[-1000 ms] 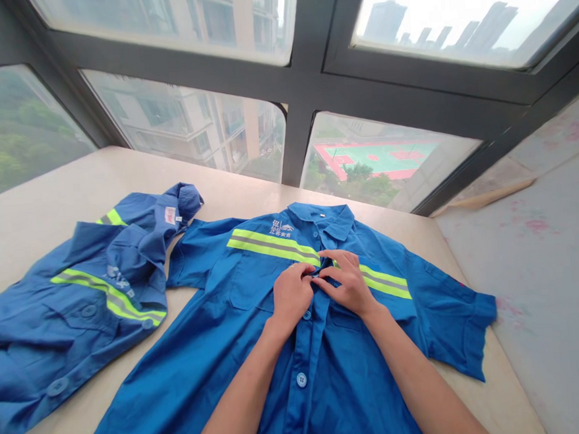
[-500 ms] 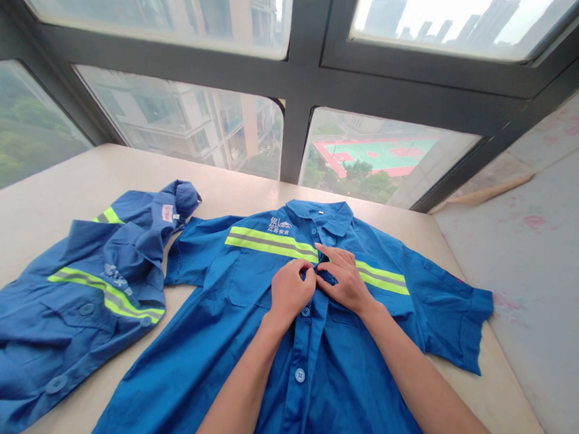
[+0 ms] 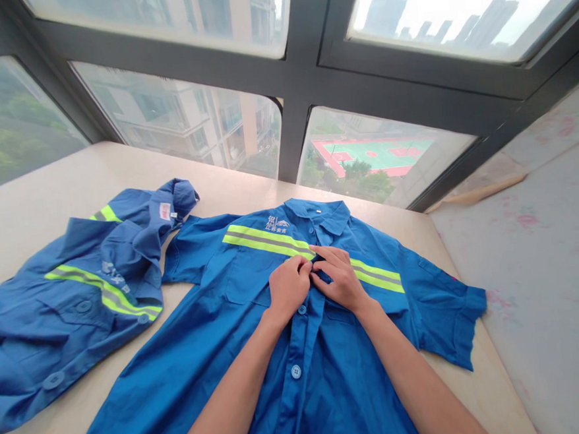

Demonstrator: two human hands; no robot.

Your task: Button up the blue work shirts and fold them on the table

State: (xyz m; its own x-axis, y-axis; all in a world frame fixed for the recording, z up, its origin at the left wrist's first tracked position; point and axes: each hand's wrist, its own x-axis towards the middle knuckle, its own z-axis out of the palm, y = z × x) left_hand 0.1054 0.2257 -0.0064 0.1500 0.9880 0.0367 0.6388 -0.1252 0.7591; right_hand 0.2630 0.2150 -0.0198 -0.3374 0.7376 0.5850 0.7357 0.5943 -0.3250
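A blue short-sleeved work shirt [image 3: 204, 355] lies spread front side up, its collar toward the window and a yellow-grey reflective band across the chest. Over the front placket at chest height, my left hand [image 3: 290, 284] pinches the shirt's edge with thumb and forefinger. My right hand [image 3: 340, 276] meets it from the other side, its thumb and fingers closed on the cloth there. What lies between the fingertips is hidden. Below the hands a button [image 3: 302, 309] and a lower button [image 3: 296, 372] show on the placket.
A second blue work shirt [image 3: 78, 311] lies crumpled at the left, overlapping one sleeve. Both rest on a pale ledge [image 3: 92, 171] beneath grey-framed windows [image 3: 290, 85]. A flower-patterned wall [image 3: 545, 258] borders the ledge on the right.
The whole view has shifted slightly. Both hands stay at the same spot on the placket, with only small finger movement.
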